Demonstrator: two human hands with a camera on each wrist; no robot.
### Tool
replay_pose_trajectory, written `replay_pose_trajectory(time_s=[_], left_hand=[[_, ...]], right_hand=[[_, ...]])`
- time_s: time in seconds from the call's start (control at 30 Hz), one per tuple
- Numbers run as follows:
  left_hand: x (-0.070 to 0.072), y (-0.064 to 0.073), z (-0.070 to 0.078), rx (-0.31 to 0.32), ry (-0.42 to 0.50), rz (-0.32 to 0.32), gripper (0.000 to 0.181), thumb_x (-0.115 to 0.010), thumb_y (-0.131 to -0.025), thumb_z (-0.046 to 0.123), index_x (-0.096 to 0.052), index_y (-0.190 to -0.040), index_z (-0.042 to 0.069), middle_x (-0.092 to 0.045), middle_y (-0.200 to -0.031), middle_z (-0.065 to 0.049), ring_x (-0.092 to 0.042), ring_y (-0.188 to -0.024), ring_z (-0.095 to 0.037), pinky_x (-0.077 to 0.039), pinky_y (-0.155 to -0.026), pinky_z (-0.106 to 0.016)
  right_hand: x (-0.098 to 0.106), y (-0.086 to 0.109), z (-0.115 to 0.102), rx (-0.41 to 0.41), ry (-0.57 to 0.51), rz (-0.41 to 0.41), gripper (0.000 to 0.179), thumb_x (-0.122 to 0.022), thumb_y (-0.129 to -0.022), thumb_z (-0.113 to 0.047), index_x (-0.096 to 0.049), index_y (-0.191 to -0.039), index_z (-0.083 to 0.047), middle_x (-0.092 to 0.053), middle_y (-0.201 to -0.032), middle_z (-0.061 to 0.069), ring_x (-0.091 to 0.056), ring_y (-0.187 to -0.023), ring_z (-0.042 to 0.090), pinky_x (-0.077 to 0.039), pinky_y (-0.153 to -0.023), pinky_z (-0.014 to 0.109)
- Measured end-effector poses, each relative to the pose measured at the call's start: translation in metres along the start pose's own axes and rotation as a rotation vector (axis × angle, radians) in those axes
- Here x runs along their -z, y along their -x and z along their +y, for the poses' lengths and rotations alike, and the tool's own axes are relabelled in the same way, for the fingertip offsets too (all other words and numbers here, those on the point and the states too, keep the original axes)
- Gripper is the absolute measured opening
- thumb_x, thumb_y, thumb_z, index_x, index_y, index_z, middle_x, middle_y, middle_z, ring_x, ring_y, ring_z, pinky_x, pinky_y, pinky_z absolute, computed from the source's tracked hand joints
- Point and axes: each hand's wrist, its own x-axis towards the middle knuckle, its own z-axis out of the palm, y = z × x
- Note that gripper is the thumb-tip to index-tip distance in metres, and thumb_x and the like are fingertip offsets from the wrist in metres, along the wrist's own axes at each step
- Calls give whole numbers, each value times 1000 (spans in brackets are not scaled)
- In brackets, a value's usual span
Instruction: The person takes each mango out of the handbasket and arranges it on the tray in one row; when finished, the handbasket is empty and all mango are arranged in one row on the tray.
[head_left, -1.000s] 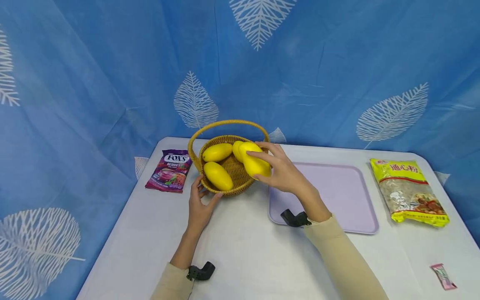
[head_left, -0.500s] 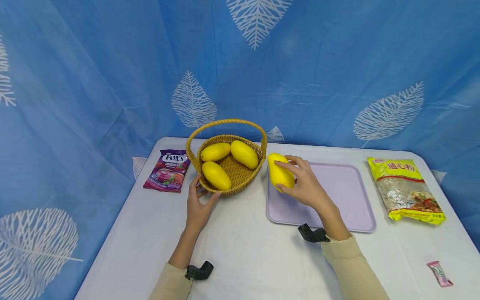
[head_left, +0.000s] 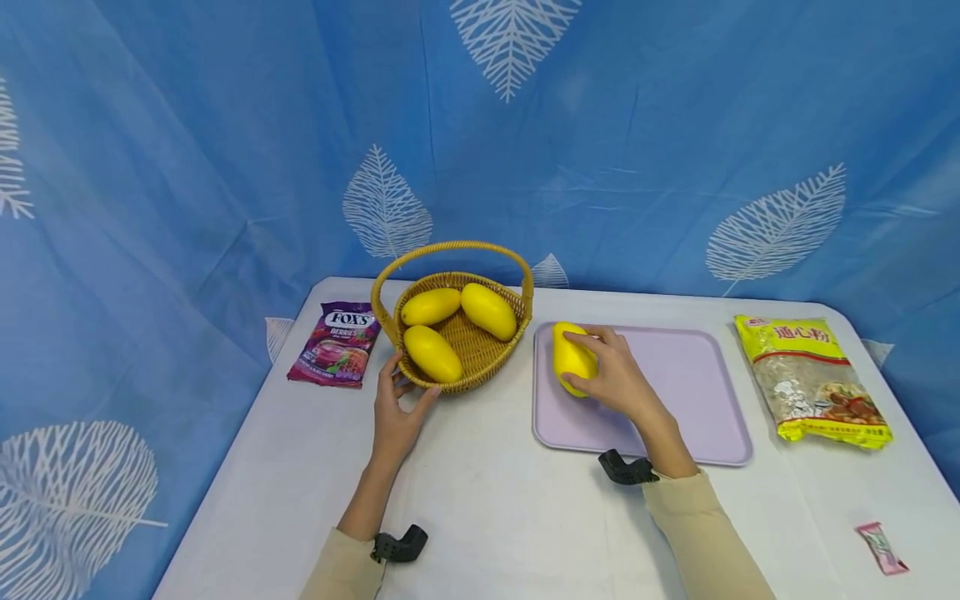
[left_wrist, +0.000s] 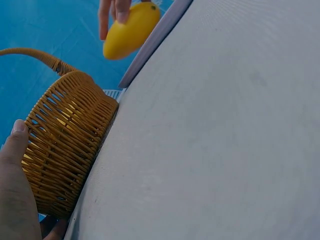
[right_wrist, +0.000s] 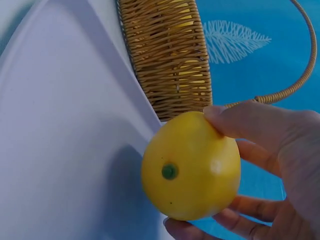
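Note:
My right hand [head_left: 618,377] holds a yellow mango [head_left: 573,360] between thumb and fingers, over the left part of a lilac tray [head_left: 675,392]. In the right wrist view the mango [right_wrist: 192,167] shows its green stem spot, and its shadow falls on the tray [right_wrist: 60,125]. A small gap seems to separate the two. At the left, my left hand [head_left: 397,417] grips the near-left side of a wicker basket [head_left: 480,367], thumb against its wall; its fingers are partly hidden. In the basket lie a back-left mango [head_left: 431,307], a right mango [head_left: 488,311] and a front mango [head_left: 432,353].
A purple candy bag [head_left: 335,344] lies left of the basket. Right of the tray is a yellow pasta bag [head_left: 813,379], and a small pink wrapped candy [head_left: 882,547] lies near the front right. A blue leaf-print cloth [head_left: 637,150] hangs behind the white table [head_left: 495,508].
My right hand has lifted the mango out of the basket, carried it right, and lowered it over the tray. The left hand has stayed at the basket.

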Motion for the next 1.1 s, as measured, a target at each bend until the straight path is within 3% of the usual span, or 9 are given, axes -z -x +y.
replay_pose_trajectory(time_s=[0.5, 1.1], left_hand=[[-1, -1, 1, -1, -10, 2, 76, -74, -87, 12, -30, -148, -1, -38, -146, -26, -51, -121, -45, -45, -104, -56], [0, -1, -1, 1, -11, -2, 76, -74, -88, 13, -30, -148, -2, -39, -146, -26, -51, -122, -45, -45, -105, -55]], right_hand=[[-1, 5, -5, -77, 20, -56, 64, -77, -83, -27, -55, -138, -5, -49, -126, 27, -45, -109, 39, -46, -87, 49], [-3, 8, -4, -93, 9, -67, 68, -76, -84, -30, -50, -141, -5, -45, -133, 29, -45, -111, 40, -46, -88, 51]])
